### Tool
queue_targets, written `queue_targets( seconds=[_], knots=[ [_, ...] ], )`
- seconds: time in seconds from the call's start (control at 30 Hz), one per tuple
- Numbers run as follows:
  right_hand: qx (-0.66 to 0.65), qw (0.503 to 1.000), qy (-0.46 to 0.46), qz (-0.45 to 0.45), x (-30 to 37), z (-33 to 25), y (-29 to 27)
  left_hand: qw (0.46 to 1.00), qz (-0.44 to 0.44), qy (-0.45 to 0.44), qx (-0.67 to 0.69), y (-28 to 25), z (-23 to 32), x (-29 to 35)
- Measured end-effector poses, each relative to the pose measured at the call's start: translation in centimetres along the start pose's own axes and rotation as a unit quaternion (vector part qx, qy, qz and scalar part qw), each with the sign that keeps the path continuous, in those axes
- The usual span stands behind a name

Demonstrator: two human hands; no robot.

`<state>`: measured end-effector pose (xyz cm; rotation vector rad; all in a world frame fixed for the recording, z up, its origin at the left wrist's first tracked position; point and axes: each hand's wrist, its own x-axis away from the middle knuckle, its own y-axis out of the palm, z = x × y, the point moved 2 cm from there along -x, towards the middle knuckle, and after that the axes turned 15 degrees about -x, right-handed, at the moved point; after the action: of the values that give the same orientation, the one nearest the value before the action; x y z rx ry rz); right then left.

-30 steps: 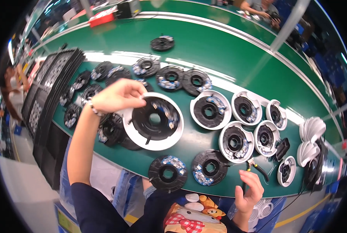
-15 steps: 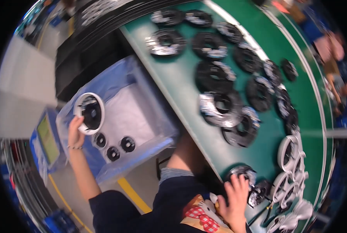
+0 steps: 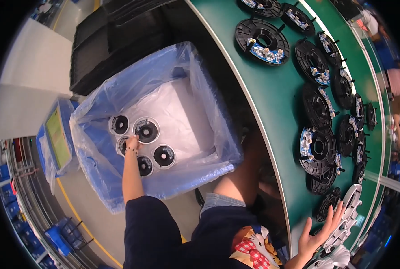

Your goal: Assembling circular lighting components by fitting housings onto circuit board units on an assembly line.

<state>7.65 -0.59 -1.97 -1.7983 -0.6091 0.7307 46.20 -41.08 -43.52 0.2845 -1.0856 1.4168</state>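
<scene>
Deep inside the lined bin, my left hand [image 3: 133,144] grips the rim of a round white-ringed part with a black centre [image 3: 149,130]. Several similar round parts [image 3: 164,156] lie around it on the pale bottom, one of them partly covered by my fingers. At the lower right, my right hand [image 3: 317,234] is held with fingers spread over the bench edge, holding nothing. Just beyond its fingertips is a black round part [image 3: 329,204], and white ring housings [image 3: 351,204] lie beside it.
The blue bin with clear plastic liner [image 3: 97,168] stands left of the green bench [image 3: 265,105]. Black discs with blue circuit boards [image 3: 262,42] spread along the bench. Black crates [image 3: 112,42] and a smaller blue bin [image 3: 58,139] are on the left.
My left hand has lowered the white-ringed part from above the bin to its bottom. My right hand has lifted off the black part on the bench. The view has shifted toward the bin.
</scene>
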Motion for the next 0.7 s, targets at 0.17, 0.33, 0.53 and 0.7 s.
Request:
queue_targets(
  seconds=[0.17, 0.33, 0.53, 0.7],
  knots=[
    [0.082, 0.994, 0.036, 0.065, 1.5, 1.0, -3.5, 0.995, 0.003, -0.096, 0.005, 7.1, -1.7, -2.3],
    [0.027, 0.992, 0.069, 0.101, 2.2, 2.1, -4.3, 0.977, -0.061, -0.06, -0.195, 13.2, 0.7, 2.2],
    [0.008, 0.989, 0.068, 0.134, 2.8, 2.2, -6.2, 0.942, -0.075, 0.107, -0.31, 17.2, 2.7, 2.5],
    [0.015, 0.982, 0.066, 0.177, 3.9, 3.6, -8.0, 0.914, 0.057, 0.201, -0.348, 9.2, 3.6, -2.5]
  ],
)
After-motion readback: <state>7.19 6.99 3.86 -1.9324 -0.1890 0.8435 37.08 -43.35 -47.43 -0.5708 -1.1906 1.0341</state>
